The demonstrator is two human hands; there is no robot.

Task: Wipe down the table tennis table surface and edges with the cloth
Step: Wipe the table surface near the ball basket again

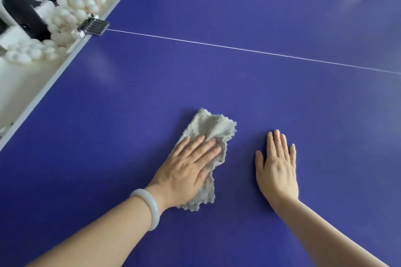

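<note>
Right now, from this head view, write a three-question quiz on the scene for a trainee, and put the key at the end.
1. True or false: the left hand lies flat, fingers straight, on the grey cloth.
2. Pick one. The right hand is: A) gripping the cloth; B) resting flat on the blue table, apart from the cloth; C) holding a ball.
3. Fill the gap: the heap of white balls lies past the table's ____ edge, on the person's own side reckoning.

Key: 1 true; 2 B; 3 left.
</note>
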